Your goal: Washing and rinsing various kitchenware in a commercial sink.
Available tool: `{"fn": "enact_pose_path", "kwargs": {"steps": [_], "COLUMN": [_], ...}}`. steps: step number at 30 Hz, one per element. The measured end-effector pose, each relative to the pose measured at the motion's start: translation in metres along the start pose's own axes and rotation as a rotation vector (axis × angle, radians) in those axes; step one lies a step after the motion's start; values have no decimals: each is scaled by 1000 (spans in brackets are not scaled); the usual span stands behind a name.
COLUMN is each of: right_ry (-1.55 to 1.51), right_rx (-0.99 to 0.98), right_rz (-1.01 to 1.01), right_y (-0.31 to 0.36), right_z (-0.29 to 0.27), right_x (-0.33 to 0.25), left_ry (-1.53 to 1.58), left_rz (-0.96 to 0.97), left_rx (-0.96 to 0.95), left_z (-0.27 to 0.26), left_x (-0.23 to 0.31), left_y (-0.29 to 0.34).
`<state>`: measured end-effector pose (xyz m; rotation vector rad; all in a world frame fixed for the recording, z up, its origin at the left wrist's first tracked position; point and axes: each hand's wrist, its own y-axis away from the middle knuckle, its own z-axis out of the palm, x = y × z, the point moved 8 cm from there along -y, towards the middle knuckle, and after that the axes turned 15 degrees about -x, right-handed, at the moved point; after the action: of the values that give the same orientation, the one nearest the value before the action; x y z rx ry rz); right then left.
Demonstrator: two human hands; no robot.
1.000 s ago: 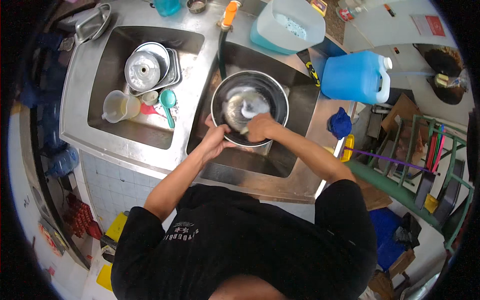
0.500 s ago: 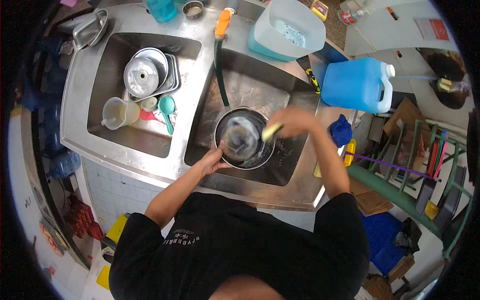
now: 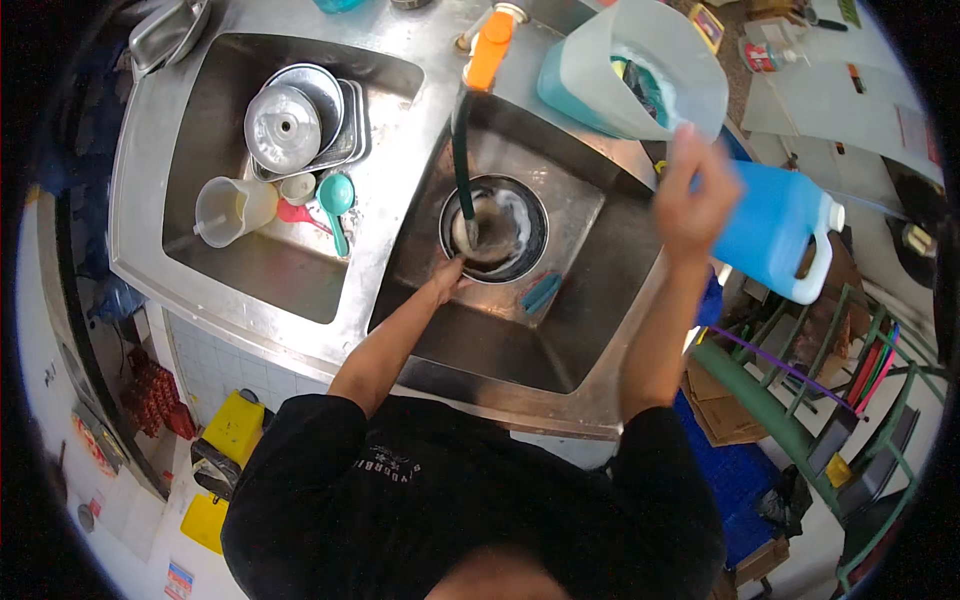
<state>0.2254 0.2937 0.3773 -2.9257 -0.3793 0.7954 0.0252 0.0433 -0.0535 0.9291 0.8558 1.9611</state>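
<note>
A round metal pan [image 3: 540, 236] with white suds and cloudy water sits in the right sink basin [image 3: 585, 345]. My left hand [image 3: 447, 277] grips the near left of its rim. Over the pan hangs the end of a dark green hose [image 3: 461, 150], fixed to a tap with an orange handle [image 3: 490, 52]. My right hand [image 3: 697, 195] is raised beside a translucent tub [image 3: 600, 75] of blue-green liquid. Motion smears its fingers, and nothing shows plainly in it. Inside the tub is a dark green and yellow item [image 3: 643, 88]. A small blue item [image 3: 541, 293] lies near the pan.
The left basin [image 3: 250, 290] holds metal lids and trays [image 3: 284, 128], a plastic jug [image 3: 232, 210] and a teal scoop [image 3: 336, 195]. A blue-liquid jerrycan [image 3: 775, 230] stands right of the sink. A green rack [image 3: 790, 390] is on the right.
My right hand has moved from the pan up and right to the tub; the yellow item it held no longer shows in it. The pan has moved farther back, under the hose.
</note>
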Motion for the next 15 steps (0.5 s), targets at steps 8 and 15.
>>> {"fn": "enact_pose_path", "kwargs": {"steps": [8, 15], "right_ry": [-901, -808], "right_rx": [-773, -703], "right_rz": [1152, 858], "right_y": [214, 225], "right_z": [455, 461], "right_x": [97, 120], "left_ry": [76, 881], "left_rz": [293, 27], "left_rx": [400, -623], "left_z": [19, 50], "left_x": [20, 20], "left_y": [7, -111]}}
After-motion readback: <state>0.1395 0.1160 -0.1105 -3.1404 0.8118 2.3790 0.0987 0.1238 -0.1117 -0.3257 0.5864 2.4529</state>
